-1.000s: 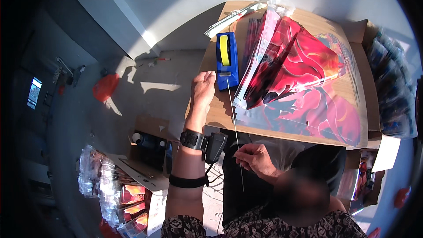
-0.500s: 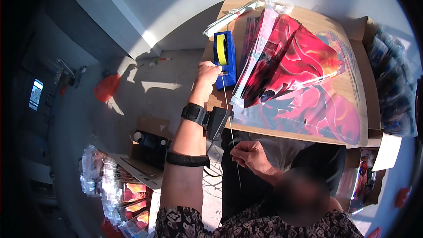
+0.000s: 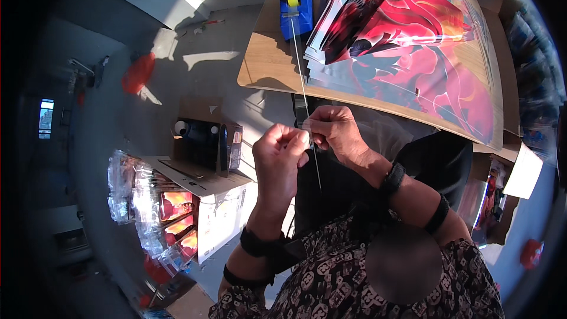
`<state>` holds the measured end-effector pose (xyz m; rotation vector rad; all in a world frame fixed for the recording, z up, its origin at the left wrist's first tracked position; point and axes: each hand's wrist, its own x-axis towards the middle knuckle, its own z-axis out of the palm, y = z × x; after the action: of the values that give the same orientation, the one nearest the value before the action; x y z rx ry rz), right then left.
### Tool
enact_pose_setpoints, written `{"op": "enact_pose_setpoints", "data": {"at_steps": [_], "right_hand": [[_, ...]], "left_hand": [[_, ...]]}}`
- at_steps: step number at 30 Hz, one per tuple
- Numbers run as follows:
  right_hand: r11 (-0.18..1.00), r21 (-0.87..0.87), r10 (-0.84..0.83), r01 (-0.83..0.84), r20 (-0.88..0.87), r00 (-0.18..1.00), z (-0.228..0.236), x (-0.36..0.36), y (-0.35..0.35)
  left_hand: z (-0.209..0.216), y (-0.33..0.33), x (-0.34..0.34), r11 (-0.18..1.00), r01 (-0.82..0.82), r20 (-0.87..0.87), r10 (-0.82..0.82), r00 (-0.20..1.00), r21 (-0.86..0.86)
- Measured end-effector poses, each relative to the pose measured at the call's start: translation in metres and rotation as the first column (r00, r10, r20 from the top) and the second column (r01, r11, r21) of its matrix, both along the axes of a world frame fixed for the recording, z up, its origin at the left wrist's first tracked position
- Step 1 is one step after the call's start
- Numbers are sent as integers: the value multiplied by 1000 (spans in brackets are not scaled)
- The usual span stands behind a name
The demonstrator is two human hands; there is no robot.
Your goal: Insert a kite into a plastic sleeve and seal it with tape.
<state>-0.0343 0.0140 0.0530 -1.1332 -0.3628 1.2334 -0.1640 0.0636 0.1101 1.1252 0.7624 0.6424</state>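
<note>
At the far left, on the floor, lies a heap of clear plastic-wrapped packs (image 3: 133, 195), and beside it an open cardboard box (image 3: 204, 145) with dark things inside. Further right the left hand (image 3: 277, 162) is raised before the chest, its grip pressed together on the near end of a strip of clear tape (image 3: 301, 77), thumb and forefinger pinching it just where the right hand meets it. The tape runs taut up to the blue tape dispenser (image 3: 295, 0) with its yellow roll, which stands on the left edge of the wooden bench (image 3: 263, 62). The right hand (image 3: 333, 133) pinches the same strip and also holds a thin stick (image 3: 316, 168) that hangs down from the fingers. To the right, a stack of glossy red and black sheets (image 3: 407, 41) covers most of the bench. The risk, as I judge it: the long strip could twist and stick to itself or to the fingers, or a hard pull could drag the dispenser off the bench edge
</note>
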Motion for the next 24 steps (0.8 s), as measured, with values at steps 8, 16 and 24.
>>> {"op": "enact_pose_setpoints", "data": {"at_steps": [8, 16, 24], "right_hand": [[993, -87, 95, -85, 114, 989, -3, -14, 9], [999, -2, -25, 53, 863, 504, -12, 8, 79], [914, -396, 399, 84, 916, -27, -21, 33, 141]], "left_hand": [[6, -35, -52, 996, -80, -66, 78, 995, -37], [19, -23, -66, 999, -36, -85, 34, 996, -25], [16, -8, -77, 999, -42, -144, 36, 989, -35]]}}
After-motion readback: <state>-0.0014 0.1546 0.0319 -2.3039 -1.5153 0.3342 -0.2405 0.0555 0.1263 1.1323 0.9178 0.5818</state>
